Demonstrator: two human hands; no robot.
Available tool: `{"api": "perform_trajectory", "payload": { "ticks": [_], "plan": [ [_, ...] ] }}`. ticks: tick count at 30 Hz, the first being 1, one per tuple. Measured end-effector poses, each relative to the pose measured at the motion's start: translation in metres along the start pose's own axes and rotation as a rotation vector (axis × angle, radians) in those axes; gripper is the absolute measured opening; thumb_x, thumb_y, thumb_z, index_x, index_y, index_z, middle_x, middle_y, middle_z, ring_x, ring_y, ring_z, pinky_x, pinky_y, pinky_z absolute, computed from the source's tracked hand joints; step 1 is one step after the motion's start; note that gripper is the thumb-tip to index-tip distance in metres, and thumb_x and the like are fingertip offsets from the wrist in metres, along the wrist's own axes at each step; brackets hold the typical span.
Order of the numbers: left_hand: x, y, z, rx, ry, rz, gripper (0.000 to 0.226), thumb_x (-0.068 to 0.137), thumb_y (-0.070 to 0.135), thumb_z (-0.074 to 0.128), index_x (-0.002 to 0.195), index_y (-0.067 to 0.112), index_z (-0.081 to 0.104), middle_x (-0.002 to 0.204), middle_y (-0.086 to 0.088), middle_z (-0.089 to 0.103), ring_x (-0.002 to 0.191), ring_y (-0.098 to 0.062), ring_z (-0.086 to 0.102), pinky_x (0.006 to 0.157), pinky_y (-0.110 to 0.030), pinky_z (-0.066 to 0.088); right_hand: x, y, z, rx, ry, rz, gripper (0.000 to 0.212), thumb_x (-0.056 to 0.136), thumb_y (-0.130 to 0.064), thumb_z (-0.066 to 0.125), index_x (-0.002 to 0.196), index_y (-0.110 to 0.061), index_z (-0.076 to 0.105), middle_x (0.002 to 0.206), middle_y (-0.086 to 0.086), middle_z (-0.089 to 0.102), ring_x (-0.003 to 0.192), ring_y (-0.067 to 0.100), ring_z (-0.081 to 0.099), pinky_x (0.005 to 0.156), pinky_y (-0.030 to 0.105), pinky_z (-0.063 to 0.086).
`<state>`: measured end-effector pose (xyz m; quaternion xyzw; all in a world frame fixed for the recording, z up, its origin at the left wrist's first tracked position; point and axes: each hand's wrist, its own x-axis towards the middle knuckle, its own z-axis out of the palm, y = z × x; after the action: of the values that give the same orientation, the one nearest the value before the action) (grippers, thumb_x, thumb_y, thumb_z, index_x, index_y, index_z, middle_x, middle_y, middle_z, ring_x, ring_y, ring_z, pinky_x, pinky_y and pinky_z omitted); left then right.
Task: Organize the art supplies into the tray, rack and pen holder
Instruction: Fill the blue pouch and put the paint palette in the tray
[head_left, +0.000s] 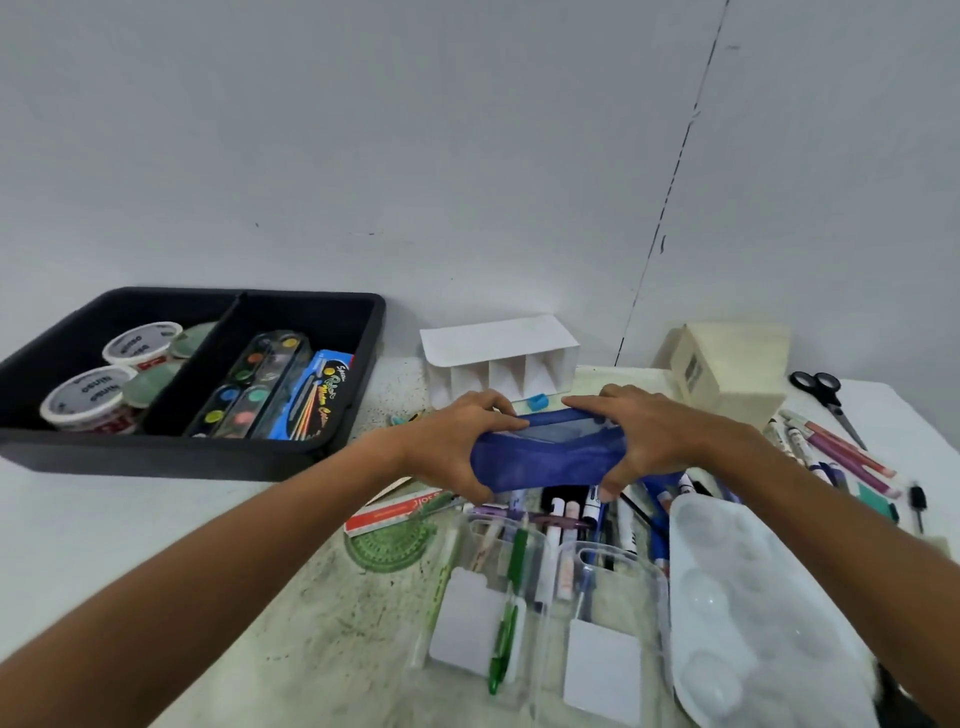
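Note:
My left hand (457, 441) and my right hand (644, 431) grip the two ends of a blue mesh pencil pouch (550, 457), held above a heap of pens and markers (587, 514). The black two-part tray (332, 441) stands at the left with paint tubs (140, 345), watercolour sets (254, 384) and a blue pencil box (317, 395) inside. A white rack (498, 358) with dividers stands behind my hands. A cream pen holder box (727, 369) lies on its side at the right.
A clear paint palette (748, 597) lies at the near right beside two clear plastic cases (519, 597). A green protractor (395, 540) and a red-white box (395, 512) sit below my left hand. Scissors (826, 395) and several markers (841, 452) lie at the far right. A wall rises behind.

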<state>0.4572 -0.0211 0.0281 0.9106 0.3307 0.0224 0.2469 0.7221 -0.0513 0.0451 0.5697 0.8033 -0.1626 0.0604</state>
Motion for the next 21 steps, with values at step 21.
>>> {"api": "perform_trajectory", "payload": {
  "ticks": [21],
  "plan": [
    [-0.137, -0.052, -0.049, -0.053, 0.153, 0.006, 0.08, 0.07, 0.022, 0.081, 0.141, 0.017, 0.045, 0.135, 0.006, 0.036, 0.125, -0.009, 0.035, 0.095, -0.008, 0.032, 0.011, -0.14, -0.012, 0.166, 0.202, -0.103, 0.109, 0.053, -0.058, 0.084, 0.146, -0.032, 0.034, 0.126, -0.008, 0.045, 0.114, 0.012, 0.042, 0.094, 0.027, 0.035]
  ]
}}
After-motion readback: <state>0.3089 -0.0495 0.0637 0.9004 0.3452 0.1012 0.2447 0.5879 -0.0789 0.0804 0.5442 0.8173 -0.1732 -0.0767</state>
